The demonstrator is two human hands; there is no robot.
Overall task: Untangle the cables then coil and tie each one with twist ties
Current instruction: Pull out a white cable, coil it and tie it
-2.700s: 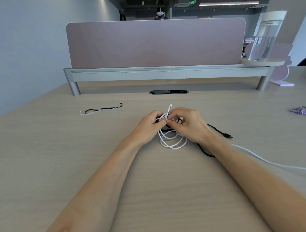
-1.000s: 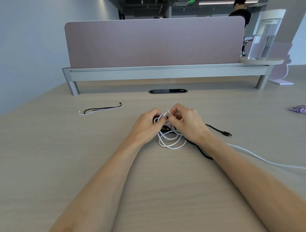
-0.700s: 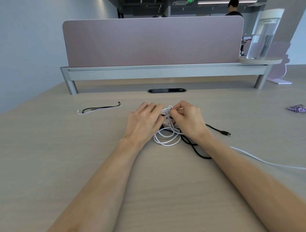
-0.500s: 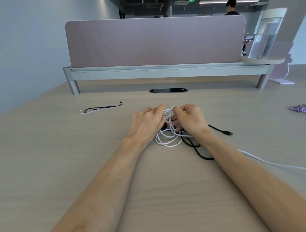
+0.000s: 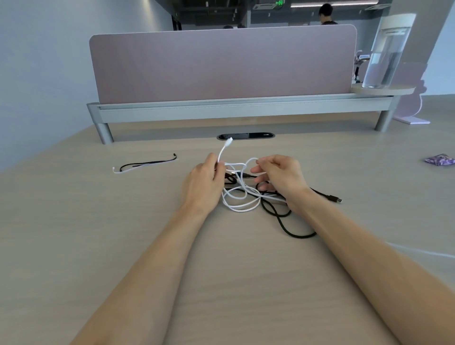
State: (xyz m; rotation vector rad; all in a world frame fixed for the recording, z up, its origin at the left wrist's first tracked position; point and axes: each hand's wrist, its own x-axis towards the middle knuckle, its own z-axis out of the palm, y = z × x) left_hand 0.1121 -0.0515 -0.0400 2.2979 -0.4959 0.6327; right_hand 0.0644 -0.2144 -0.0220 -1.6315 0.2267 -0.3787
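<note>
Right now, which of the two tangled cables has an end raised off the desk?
The white cable: the left hand pinches it below its plug, which points upward. The black cable's plug lies flat on the desk.

We find one sign only: a green lit exit sign (image 5: 279, 3) up under the dark ceiling (image 5: 221, 14), far behind the partition (image 5: 221, 64). It shows what looks to us like an arrow beside a symbol; any lettering on it is too small for us to read. The purple packet (image 5: 439, 159) at the right edge of the surface (image 5: 73, 221) bears a pale print that we cannot make out as words. We can read no other text, brand or number.
</note>
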